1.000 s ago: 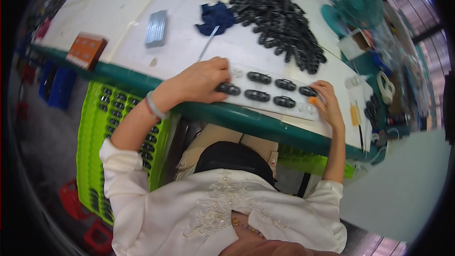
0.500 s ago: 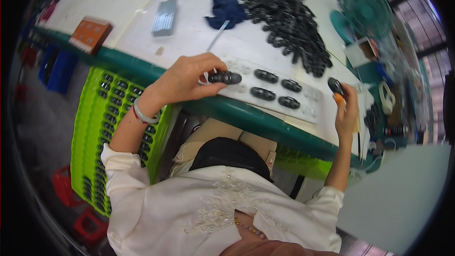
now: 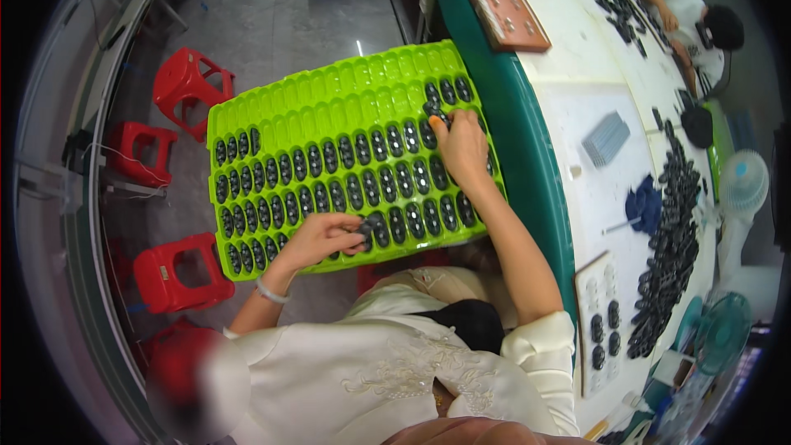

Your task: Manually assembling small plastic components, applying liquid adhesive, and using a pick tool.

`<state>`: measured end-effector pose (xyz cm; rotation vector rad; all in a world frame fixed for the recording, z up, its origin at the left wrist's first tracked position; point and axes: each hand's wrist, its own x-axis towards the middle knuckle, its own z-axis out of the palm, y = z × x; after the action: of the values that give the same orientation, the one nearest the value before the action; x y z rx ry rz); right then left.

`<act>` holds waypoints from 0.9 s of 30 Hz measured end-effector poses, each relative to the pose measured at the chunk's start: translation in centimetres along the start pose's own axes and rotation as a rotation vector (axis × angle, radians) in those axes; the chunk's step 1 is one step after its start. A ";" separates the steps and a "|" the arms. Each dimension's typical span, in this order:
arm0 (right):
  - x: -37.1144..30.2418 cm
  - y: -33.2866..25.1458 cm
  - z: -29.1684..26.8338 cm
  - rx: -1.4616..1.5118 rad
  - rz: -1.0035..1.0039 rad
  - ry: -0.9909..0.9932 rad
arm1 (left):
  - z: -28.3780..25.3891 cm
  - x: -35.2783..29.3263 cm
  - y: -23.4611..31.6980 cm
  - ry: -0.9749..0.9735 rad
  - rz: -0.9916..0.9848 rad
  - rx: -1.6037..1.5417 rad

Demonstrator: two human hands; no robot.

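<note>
A bright green moulded tray (image 3: 241,107) holds rows of small black oval parts, with bare pockets along its far side. My left hand (image 3: 323,239) is over the tray's near edge, its fingers closed on a black oval part (image 3: 373,222) just above the near row. Farther right, my right hand (image 3: 464,147), an orange cover on one fingertip, pinches another black oval part (image 3: 432,110) above the upper rows. Whether either held part touches a pocket, I cannot tell.
On the white worktable (image 3: 568,132) to the right lie a white fixture board (image 3: 584,367) with black parts, a long heap of black parts (image 3: 671,255), a dark blue cloth (image 3: 643,206) and an orange-brown block (image 3: 511,16). Red stools (image 3: 177,276) stand left. A person (image 3: 688,21) sits across.
My view and both hands have swung left from the worktable to the green tray. Each hand still holds a black oval part, now over the tray.
</note>
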<state>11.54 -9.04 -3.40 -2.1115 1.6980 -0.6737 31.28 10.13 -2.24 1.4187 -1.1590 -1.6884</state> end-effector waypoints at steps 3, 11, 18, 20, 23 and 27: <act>4.0 -1.2 5.0 -0.113 0.032 0.007 | -3.8 -1.5 -1.6 0.343 -0.032 -0.206; 3.4 0.6 5.5 -0.187 -0.135 0.109 | -13.2 2.1 0.4 0.991 0.149 0.832; -6.6 0.9 -3.7 0.229 -0.064 -0.127 | -15.0 5.3 -0.9 1.143 -0.080 1.070; -10.4 2.1 -6.9 0.275 0.034 -0.141 | -14.8 5.3 -1.0 1.174 -0.122 1.122; -16.4 5.1 -11.0 0.301 0.186 -0.120 | -15.3 5.2 -1.7 1.188 -0.099 1.088; -24.2 6.3 -14.7 0.304 0.378 0.072 | -15.9 7.5 -2.7 1.116 0.005 1.295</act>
<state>-5.92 13.55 1.85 -1.5249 1.8302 -0.8339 45.33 1.08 -8.25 2.4904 -1.4615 0.2831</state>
